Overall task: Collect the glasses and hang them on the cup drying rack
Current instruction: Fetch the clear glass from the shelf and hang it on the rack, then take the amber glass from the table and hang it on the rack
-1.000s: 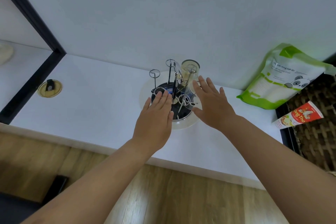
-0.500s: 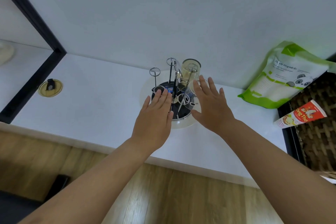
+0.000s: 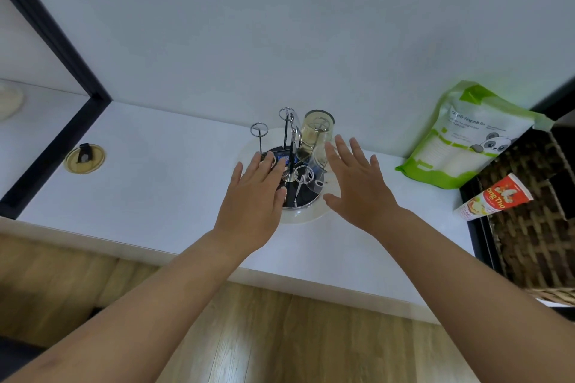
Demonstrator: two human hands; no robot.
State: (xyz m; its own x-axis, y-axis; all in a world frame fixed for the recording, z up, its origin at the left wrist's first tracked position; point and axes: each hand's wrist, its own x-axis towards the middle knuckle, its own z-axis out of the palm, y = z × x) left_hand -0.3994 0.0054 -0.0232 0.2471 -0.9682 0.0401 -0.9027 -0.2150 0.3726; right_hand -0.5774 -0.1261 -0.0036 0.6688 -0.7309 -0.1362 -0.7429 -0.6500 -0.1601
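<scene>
while both hands hover: the left hand (image 3: 253, 196) and right hand (image 3: 357, 188) flank the cup drying rack (image 3: 291, 165), fingers straight and spread, gripping nothing.
glasses: one amber-tinted glass (image 3: 315, 134) hangs upside down on a far prong; a clear glass (image 3: 314, 165) sits tilted over a prong just by the right fingers.
handling: likely light, rigid, smooth and breakable; slippery if wet.
where to hold: judged best around the wall near the base, thumb opposite fingers, clear of the rim.
rack: thin metal prongs with ring tops, several bare, on a dark round base over a pale tray (image 3: 298, 218); it looks easy to tip.
surface: white countertop (image 3: 155, 190), smooth and hard.
room: pale wall behind, wooden floor below, a green pouch (image 3: 460, 140) and wicker basket (image 3: 529, 214) at right, a small yellow lid (image 3: 84, 159) at left.
</scene>
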